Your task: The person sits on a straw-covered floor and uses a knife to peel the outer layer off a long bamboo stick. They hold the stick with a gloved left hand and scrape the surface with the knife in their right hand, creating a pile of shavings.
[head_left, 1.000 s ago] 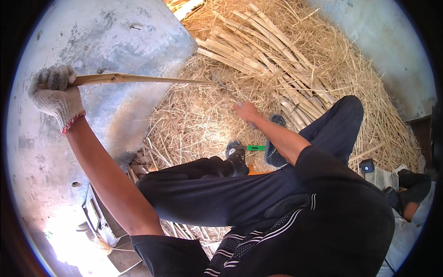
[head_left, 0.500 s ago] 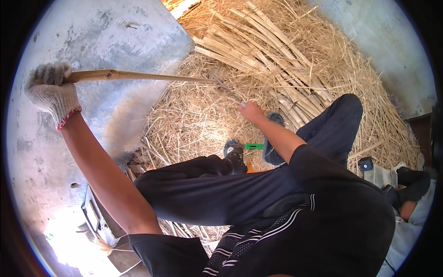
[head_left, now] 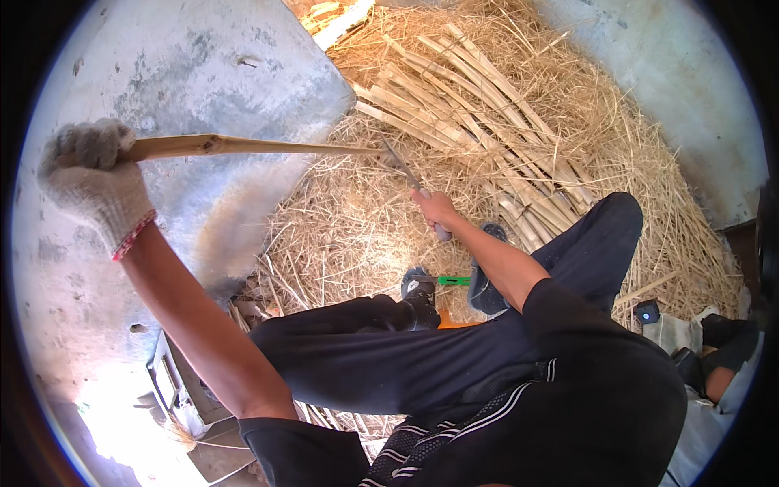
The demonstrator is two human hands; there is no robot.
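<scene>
My left hand (head_left: 96, 180), in a pale knitted glove with a red-edged cuff, is closed round the thick end of a long bamboo strip (head_left: 243, 145). The strip reaches rightward over the shavings, narrowing to its far end. My bare right hand (head_left: 436, 209) is wrapped round the handle of a knife (head_left: 401, 163). Its narrow blade points up and left, with its tip close to the strip's thin end; whether they touch I cannot tell. The handle's butt shows below my fist.
Split bamboo strips (head_left: 479, 114) lie bundled on a heap of straw-like shavings (head_left: 333, 219). A green-handled tool (head_left: 453, 281) sits between my shoes. A grey, stained wall-like surface (head_left: 203, 81) rises at left. A small black box (head_left: 647, 312) rests at lower right.
My right hand has turned, so the knife's blade and handle show more plainly. The bamboo strip's thin end sits slightly lower, and the whole view has shifted a little.
</scene>
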